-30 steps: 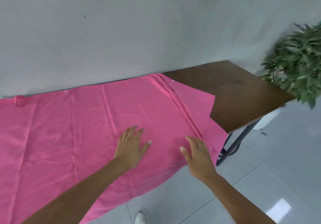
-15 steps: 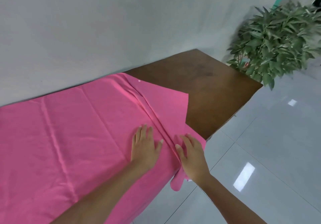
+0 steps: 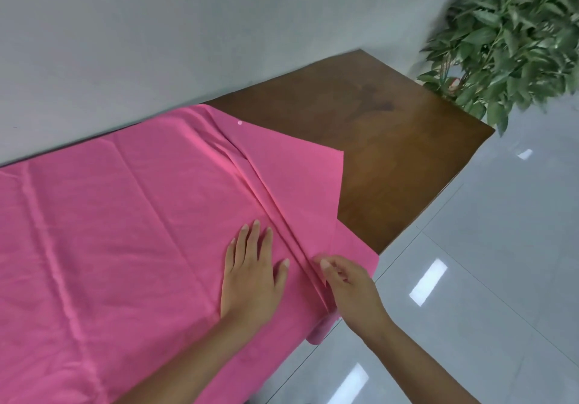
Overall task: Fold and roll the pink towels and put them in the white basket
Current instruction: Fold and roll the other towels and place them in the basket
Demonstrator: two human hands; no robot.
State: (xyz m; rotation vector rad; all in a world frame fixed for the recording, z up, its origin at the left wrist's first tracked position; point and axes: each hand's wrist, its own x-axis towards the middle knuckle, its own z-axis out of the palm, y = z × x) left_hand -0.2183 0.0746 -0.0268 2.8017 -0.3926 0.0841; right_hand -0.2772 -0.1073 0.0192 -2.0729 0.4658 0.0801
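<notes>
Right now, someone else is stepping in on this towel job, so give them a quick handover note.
Left hand: open, pressed flat on the pink towel.
Right hand: fingers curled at the raised pleat near the towel's right end; whether it grips the cloth is unclear.
Towel: spread along the brown table, near edge hanging over the front, right end bunched into ridges.
Done: towel laid out.
Left: fold, roll, put in the white basket, which is not in view.

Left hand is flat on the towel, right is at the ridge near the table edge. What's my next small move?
Probably pinch the bunched ridge with the right hand and pull it rightward flat, while the left hand pins the pink towel.
</notes>
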